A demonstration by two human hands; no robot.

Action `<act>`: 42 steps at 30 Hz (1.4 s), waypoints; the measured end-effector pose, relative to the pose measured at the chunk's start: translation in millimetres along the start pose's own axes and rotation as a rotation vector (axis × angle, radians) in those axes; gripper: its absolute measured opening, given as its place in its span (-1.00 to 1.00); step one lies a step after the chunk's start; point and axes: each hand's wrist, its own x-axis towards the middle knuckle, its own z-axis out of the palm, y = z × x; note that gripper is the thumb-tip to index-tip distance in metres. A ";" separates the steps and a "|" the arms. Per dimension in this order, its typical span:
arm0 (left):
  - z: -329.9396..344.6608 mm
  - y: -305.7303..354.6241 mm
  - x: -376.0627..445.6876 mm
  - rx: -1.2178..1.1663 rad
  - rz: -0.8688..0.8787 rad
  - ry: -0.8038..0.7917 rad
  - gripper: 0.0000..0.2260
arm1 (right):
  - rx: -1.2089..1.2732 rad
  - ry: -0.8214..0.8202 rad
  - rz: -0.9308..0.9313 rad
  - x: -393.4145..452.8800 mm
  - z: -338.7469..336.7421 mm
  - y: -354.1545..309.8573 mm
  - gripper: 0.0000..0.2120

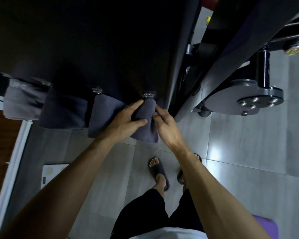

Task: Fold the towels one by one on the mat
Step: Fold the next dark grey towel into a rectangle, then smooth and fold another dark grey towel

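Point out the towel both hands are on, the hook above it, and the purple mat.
towel (146, 130), head view, on its grey cloth between the two hands.
hook (148, 95), head view, on its metal ring on the dark wall.
purple mat (267, 228), head view, on its visible corner at lower right.

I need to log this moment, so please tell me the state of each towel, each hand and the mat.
Right towel: hangs from its hook, gripped by both hands.
Left hand: grips that towel near the top.
Right hand: pinches its right edge.
Second towel: hangs from a hook.
Third towel: hangs.
Grey towel: hangs, blurred.
Purple mat: on the floor, mostly out of view.
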 end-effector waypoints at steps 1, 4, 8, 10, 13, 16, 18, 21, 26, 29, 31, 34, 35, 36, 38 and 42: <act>-0.5 1.2 -0.4 0.035 -0.001 0.019 -0.41 | -0.060 0.001 -0.022 -1.2 -3.4 -1.5 -0.60; -1.5 9.2 -5.9 0.180 0.042 0.075 -0.50 | -0.264 0.027 -0.094 -5.2 -15.1 -9.5 -0.64; -0.5 18.1 -18.8 0.257 0.090 0.169 -0.57 | -0.430 0.033 -0.228 -13.6 -32.4 -25.7 -0.66; 1.9 20.0 -29.2 0.314 0.078 0.233 -0.58 | -0.486 -0.002 -0.277 -17.3 -42.4 -34.6 -0.66; 10.4 26.9 -52.2 0.341 0.048 0.342 -0.60 | -0.619 -0.081 -0.377 -17.3 -55.4 -47.3 -0.64; 29.2 32.8 -77.1 0.317 -0.021 0.450 -0.65 | -0.706 -0.195 -0.464 -12.9 -64.1 -55.3 -0.63; 47.8 37.8 -94.7 0.312 -0.088 0.549 -0.63 | -0.750 -0.300 -0.587 -14.4 -66.8 -61.7 -0.67; 83.1 49.3 -121.7 0.279 -0.259 0.626 -0.59 | -0.768 -0.458 -0.796 -20.9 -73.7 -62.9 -0.78; 153.8 79.8 -178.9 0.243 -0.468 0.757 -0.56 | -0.855 -0.713 -0.861 -46.3 -87.9 -60.8 -0.69; 200.4 98.2 -212.4 0.190 -0.608 0.836 -0.57 | -0.928 -0.875 -0.923 -74.4 -91.8 -55.7 -0.67; 234.8 108.3 -233.6 0.156 -0.670 0.892 -0.57 | -0.948 -0.969 -0.971 -97.7 -96.9 -47.6 -0.65; 293.8 124.7 -264.4 0.113 -0.736 0.975 -0.58 | -0.984 -1.099 -1.025 -139.7 -112.6 -33.4 -0.64; 314.7 131.9 -274.2 0.102 -0.761 1.002 -0.62 | -0.993 -1.133 -1.058 -154.6 -119.6 -26.6 -0.64; 335.8 139.5 -283.7 0.083 -0.786 1.023 -0.63 | -1.004 -1.165 -1.094 -169.5 -127.9 -19.4 -0.65; 377.9 155.6 -302.4 0.049 -0.824 1.060 -0.63 | -1.039 -1.225 -1.139 -199.7 -147.4 -5.2 -0.66; 459.6 191.9 -334.7 -0.008 -0.889 1.128 -0.69 | -1.138 -1.356 -1.206 -255.7 -190.6 20.3 -0.65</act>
